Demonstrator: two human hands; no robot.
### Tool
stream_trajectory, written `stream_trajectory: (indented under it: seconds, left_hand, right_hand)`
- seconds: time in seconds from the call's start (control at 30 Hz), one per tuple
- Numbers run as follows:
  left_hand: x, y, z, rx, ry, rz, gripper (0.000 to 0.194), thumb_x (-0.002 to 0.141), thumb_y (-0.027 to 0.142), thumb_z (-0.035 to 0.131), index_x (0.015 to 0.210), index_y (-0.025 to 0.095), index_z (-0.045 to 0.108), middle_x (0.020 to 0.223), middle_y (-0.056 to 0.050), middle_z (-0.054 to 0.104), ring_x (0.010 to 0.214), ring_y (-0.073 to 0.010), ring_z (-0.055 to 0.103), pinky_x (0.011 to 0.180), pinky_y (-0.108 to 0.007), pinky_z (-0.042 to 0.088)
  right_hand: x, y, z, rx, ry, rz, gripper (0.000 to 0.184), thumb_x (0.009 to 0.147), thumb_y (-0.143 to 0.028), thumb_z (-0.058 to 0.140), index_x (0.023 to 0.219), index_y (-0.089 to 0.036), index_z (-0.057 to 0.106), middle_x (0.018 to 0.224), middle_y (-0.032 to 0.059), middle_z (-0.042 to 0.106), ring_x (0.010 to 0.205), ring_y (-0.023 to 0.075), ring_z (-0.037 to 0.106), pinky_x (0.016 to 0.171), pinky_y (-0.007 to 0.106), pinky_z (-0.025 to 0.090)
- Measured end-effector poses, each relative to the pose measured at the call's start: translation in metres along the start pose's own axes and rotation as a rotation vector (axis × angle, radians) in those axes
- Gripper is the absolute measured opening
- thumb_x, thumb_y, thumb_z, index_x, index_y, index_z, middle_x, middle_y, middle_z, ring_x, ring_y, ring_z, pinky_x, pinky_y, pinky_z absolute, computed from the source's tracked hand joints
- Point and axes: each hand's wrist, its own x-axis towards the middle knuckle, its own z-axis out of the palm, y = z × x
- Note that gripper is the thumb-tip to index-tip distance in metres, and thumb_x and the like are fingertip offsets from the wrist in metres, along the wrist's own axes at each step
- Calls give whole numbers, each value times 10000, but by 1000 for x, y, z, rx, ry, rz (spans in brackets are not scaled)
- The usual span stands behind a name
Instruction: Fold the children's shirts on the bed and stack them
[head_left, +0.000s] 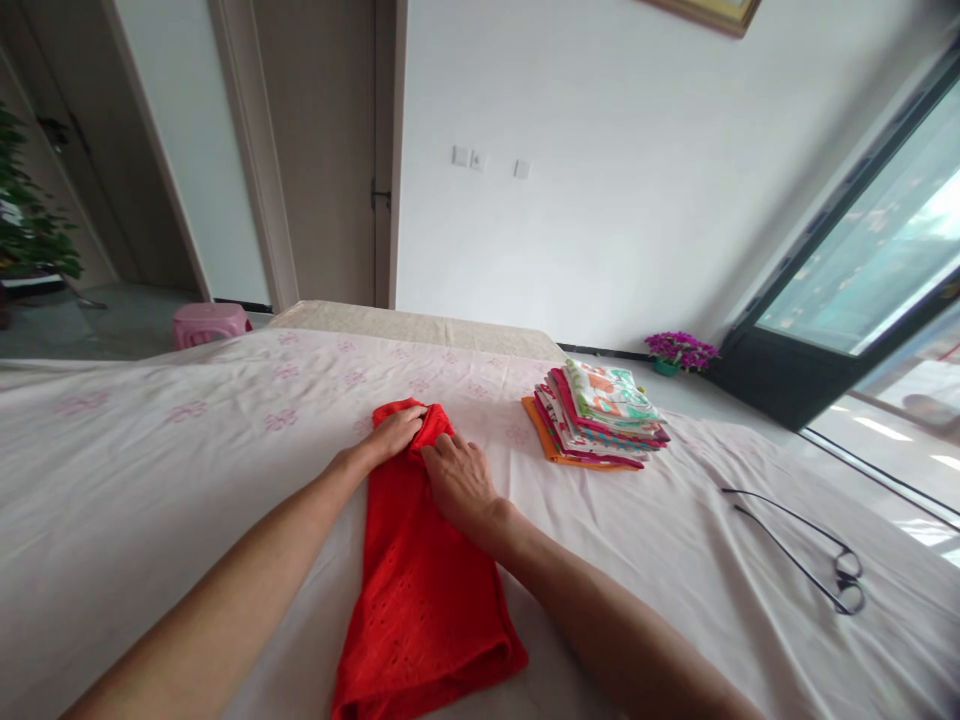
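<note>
A red cloth garment [427,590], with small eyelet holes in its fabric, lies lengthwise on the bed in front of me, folded into a long strip. Both hands are at its far end, where the fabric is bunched. My left hand [396,432] has its fingers curled over the upper edge, gripping the cloth. Just to the right, my right hand [461,485] pinches the same bunched part, its fingertips partly hidden in the fabric. The near end of the garment spreads wider toward me.
A stack of folded cloths [596,415] sits right of the garment. Black-framed glasses [847,575] lie farther right on the pale flowered sheet [225,440]. Beyond the bed are a pink stool [211,322], purple flowers [681,348] in a green pot, and a closed door [322,150].
</note>
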Motion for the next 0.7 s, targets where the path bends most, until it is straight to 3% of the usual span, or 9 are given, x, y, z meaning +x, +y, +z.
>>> stream_trajectory:
  seconds: [0.13, 0.27, 0.4, 0.53, 0.7]
  left_hand:
    - [2, -2, 4, 61, 60, -34, 429, 892, 345, 387, 1255, 167, 533, 1225, -78, 687, 1137, -184, 635, 1001, -325, 476]
    - [2, -6, 14, 153, 64, 43, 552, 821, 187, 499, 1371, 167, 458, 1386, -114, 587, 1279, -189, 551, 1087, -341, 419]
    - [-3, -7, 20, 273, 77, 147, 529, 882, 164, 426, 1410, 165, 455, 1495, -116, 475, 1408, -186, 402, 1185, -361, 293]
    - [-8, -6, 19, 385, 105, 198, 461, 919, 244, 453, 1371, 178, 515, 1513, -130, 445, 1427, -248, 369, 1192, -446, 268]
    - [-14, 3, 17, 465, 178, 219, 391, 914, 230, 483, 1294, 214, 570, 1435, -121, 526, 1370, -259, 439, 1169, -484, 296]
  right_hand:
    - [-1, -6, 2, 110, -14, 2, 206, 958, -184, 447, 994, -195, 650, 1017, 93, 657, 955, 227, 593, 813, 337, 466]
    - [-8, 6, -3, 349, 52, -59, 284, 949, -147, 445, 1130, -228, 648, 1072, 56, 678, 991, 180, 623, 873, 286, 473]
    - [-20, 27, -5, 455, 186, 11, 394, 984, -202, 405, 1358, -187, 527, 1324, 116, 597, 1211, 205, 559, 1035, 354, 431]
    - [-46, 33, 7, 402, 37, -158, 555, 997, -348, 434, 1506, -142, 350, 1538, 155, 385, 1445, 267, 308, 1184, 494, 257]
    - [-76, 31, 9, 387, -86, -259, 640, 1003, -426, 433, 1559, -173, 243, 1604, 125, 251, 1494, 256, 177, 1216, 484, 194]
